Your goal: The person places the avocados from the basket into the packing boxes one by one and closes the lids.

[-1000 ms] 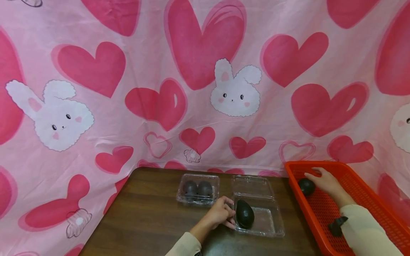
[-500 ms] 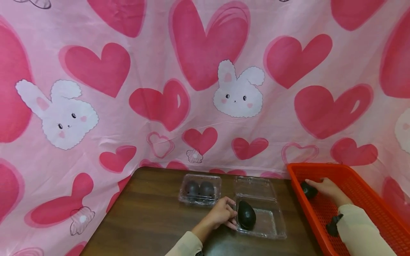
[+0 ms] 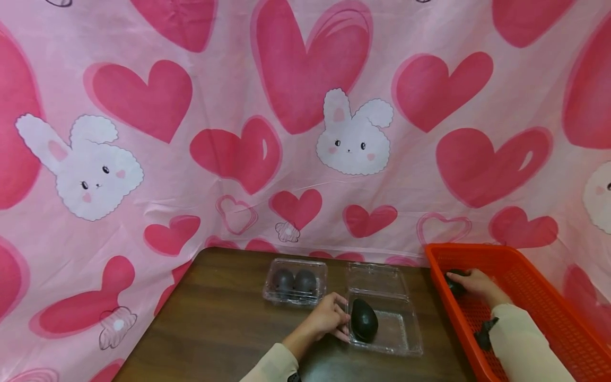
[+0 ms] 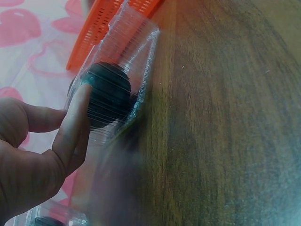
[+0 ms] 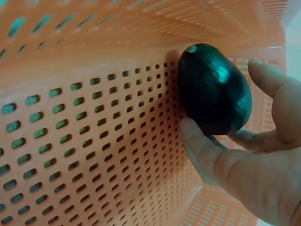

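My left hand pinches the left edge of an open clear plastic clamshell container, its lid folded back. One dark green avocado lies in the container's left half, and in the left wrist view it shows through the ribbed wall beside my fingers. On the right, my right hand reaches into an orange-red plastic basket. Its thumb and fingers curl round another dark avocado, close to the perforated basket wall in the right wrist view.
Left of the open container stands a second clear clamshell, closed, with two dark avocados inside. Brown wood-grain table lies beneath both containers. A pink curtain with hearts and rabbits hangs behind the table.
My right hand has come down from over the avocado in the basket and now grips it, thumb lowered across it. The left hand stays at the container's edge.
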A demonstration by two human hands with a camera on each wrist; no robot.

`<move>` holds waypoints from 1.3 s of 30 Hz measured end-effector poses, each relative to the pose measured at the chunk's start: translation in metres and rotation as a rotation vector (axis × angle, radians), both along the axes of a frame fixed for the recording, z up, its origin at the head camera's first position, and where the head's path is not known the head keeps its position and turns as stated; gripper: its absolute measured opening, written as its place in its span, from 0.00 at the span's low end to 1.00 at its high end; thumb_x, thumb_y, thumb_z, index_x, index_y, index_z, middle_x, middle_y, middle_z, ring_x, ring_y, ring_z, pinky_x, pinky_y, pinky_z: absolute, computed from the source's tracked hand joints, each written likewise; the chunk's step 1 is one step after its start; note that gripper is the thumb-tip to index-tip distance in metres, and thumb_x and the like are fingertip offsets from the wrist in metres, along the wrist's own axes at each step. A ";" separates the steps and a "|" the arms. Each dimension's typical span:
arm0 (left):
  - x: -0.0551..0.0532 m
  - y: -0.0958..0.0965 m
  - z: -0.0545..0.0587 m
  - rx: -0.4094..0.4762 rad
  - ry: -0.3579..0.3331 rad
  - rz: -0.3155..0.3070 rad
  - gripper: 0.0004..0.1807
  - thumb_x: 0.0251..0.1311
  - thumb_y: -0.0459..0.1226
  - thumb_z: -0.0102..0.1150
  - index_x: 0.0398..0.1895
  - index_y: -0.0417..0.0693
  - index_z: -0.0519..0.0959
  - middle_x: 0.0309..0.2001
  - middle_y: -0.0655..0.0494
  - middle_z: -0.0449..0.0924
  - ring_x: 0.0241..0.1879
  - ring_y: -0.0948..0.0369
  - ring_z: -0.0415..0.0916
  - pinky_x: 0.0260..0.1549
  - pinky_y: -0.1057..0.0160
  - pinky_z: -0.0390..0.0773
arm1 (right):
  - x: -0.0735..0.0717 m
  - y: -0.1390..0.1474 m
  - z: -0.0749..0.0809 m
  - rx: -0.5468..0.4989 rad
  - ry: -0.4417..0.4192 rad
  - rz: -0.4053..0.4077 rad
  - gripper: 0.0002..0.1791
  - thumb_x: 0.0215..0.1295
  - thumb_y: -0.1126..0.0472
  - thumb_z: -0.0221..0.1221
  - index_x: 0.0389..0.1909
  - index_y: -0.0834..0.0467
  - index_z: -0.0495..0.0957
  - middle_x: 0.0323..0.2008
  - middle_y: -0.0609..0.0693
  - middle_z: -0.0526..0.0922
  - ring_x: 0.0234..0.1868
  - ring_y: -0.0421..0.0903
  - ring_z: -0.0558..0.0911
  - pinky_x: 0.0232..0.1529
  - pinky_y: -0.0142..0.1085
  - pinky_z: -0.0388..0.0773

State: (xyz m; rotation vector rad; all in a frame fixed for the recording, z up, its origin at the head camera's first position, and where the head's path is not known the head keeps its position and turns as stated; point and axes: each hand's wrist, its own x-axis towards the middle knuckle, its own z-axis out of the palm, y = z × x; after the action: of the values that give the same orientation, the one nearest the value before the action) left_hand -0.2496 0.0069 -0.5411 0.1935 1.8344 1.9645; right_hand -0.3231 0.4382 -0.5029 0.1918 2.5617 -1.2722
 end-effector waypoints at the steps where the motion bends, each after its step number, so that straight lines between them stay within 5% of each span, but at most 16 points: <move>1: 0.000 0.000 0.000 0.000 0.000 -0.001 0.18 0.64 0.17 0.53 0.54 0.34 0.67 0.26 0.47 0.75 0.16 0.59 0.76 0.19 0.55 0.90 | 0.000 -0.001 -0.001 -0.026 0.003 0.002 0.32 0.78 0.52 0.56 0.55 0.82 0.68 0.39 0.57 0.78 0.38 0.46 0.81 0.46 0.47 0.92; 19: 0.002 -0.002 -0.001 0.001 0.010 0.005 0.18 0.64 0.18 0.54 0.55 0.33 0.67 0.25 0.47 0.76 0.16 0.59 0.76 0.19 0.55 0.90 | 0.004 -0.009 -0.003 -0.006 -0.031 -0.041 0.40 0.76 0.54 0.58 0.65 0.82 0.49 0.55 0.77 0.65 0.49 0.64 0.76 0.57 0.58 0.86; 29: 0.003 -0.002 0.000 -0.005 0.010 0.007 0.18 0.63 0.18 0.54 0.54 0.33 0.67 0.25 0.47 0.76 0.16 0.59 0.76 0.19 0.55 0.90 | 0.005 -0.005 0.006 -0.004 0.016 0.054 0.39 0.78 0.55 0.56 0.68 0.83 0.51 0.57 0.77 0.68 0.52 0.62 0.77 0.59 0.61 0.84; 39: 0.002 0.001 0.001 -0.004 0.010 0.005 0.17 0.64 0.18 0.55 0.55 0.33 0.67 0.24 0.48 0.75 0.16 0.59 0.76 0.19 0.55 0.90 | 0.007 0.002 0.023 -0.088 0.020 0.013 0.40 0.78 0.57 0.56 0.68 0.83 0.48 0.60 0.79 0.62 0.52 0.61 0.78 0.54 0.55 0.88</move>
State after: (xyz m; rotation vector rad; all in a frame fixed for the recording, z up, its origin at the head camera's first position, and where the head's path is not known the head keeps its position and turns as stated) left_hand -0.2477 0.0074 -0.5401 0.1976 1.8462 1.9665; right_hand -0.3162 0.4402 -0.4801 0.1457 2.5126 -1.3859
